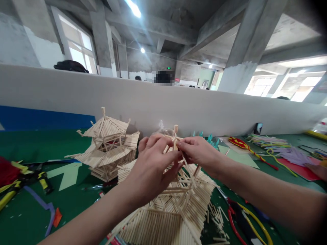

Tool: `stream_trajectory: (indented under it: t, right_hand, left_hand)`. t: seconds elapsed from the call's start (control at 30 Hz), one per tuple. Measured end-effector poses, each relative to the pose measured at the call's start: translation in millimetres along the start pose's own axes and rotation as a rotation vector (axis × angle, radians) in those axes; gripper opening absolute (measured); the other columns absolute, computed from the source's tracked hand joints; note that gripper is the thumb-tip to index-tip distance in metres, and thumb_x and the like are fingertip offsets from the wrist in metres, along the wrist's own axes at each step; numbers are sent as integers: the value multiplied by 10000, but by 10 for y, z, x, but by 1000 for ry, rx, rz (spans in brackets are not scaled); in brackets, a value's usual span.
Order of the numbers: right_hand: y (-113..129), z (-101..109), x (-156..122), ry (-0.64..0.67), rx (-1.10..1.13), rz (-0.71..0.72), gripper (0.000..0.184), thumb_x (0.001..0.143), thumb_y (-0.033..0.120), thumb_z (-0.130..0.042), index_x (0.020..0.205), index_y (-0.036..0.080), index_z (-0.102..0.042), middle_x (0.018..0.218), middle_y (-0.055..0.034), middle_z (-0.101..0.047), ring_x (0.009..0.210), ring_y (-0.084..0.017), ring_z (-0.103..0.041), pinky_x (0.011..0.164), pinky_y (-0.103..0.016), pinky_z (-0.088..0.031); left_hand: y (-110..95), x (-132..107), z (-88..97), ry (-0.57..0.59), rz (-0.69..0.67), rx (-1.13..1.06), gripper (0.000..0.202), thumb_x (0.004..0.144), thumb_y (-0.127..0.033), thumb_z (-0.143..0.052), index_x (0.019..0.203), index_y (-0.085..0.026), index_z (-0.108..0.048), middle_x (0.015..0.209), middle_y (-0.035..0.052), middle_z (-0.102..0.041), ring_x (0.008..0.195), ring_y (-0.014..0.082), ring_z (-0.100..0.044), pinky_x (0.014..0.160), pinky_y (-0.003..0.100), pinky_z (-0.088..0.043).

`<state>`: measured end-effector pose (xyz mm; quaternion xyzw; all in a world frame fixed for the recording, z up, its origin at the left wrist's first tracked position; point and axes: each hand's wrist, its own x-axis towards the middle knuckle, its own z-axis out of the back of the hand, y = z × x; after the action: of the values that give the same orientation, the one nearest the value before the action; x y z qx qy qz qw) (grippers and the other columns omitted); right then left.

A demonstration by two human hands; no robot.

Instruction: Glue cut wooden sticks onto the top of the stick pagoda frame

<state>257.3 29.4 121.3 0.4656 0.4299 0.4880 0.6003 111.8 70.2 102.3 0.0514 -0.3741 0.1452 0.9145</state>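
A pavilion model (163, 224) built of thin wooden sticks stands in front of me, its upper roof an open frame of sticks rising to a short post (176, 129). My left hand (155, 160) curls around the left side of that peak, thumb and fingers closed on the frame. From the right, my right hand (198, 151) pinches at the sticks just below the post; its fingertips partly hide what they grip. Behind and to the left is a finished-looking stick pavilion (107, 146) with two tiers of roof.
Pliers (245, 217) and loose stick pieces (218, 217) lie at the right. A yellow-black cutter (44, 182) and paper strips (38, 197) are at the left. Farther right are a red-yellow ornament (238, 143) and another person's hand (316, 170). A white partition (204, 109) runs behind.
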Motion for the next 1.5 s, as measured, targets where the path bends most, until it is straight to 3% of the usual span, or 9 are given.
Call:
stream_trajectory:
  t: [0.3, 0.5, 0.9, 1.2, 1.5]
  right_hand:
    - [-60, 28, 27, -10, -45, 40, 276, 820, 281, -474, 571, 163, -487, 524, 20, -440, 460, -69, -388, 447, -206, -351]
    - [-65, 37, 43, -15, -75, 50, 279, 815, 323, -472, 586, 167, -502, 542, 5, -483, 468, -85, -426, 475, -231, -381]
    - [-73, 31, 37, -42, -55, 61, 300, 807, 296, -501, 539, 162, -495, 511, 16, -467, 458, -69, -395, 446, -207, -325]
    - [1, -1, -25, 23, 103, -7, 284, 862, 246, -413, 657, 144, -583, 588, -15, -535, 509, -86, -499, 544, -253, -432]
    - [-11, 2, 4, 23, 139, 6, 254, 856, 236, -443, 744, 119, -638, 574, -6, -517, 482, -72, -479, 515, -228, -423]
  left_hand:
    - [25, -8, -2, 5, -11, -12, 132, 791, -226, -518, 866, -242, -626, 990, 64, -552, 961, 256, -418, 765, 439, -327]
    - [15, -3, -6, 6, -5, 3, 115, 785, -221, -524, 850, -263, -609, 990, 45, -554, 955, 242, -425, 766, 425, -323]
    - [31, -4, -18, -8, -10, 33, 93, 777, -219, -535, 831, -256, -600, 996, 44, -550, 960, 248, -427, 763, 427, -330]
    - [1, 14, 12, 9, 7, 8, 111, 788, -212, -510, 816, -243, -613, 984, 51, -543, 957, 248, -420, 785, 444, -334]
    - [0, -1, 16, -12, 21, 5, 116, 778, -198, -518, 810, -248, -617, 982, 47, -555, 945, 244, -426, 775, 424, -311]
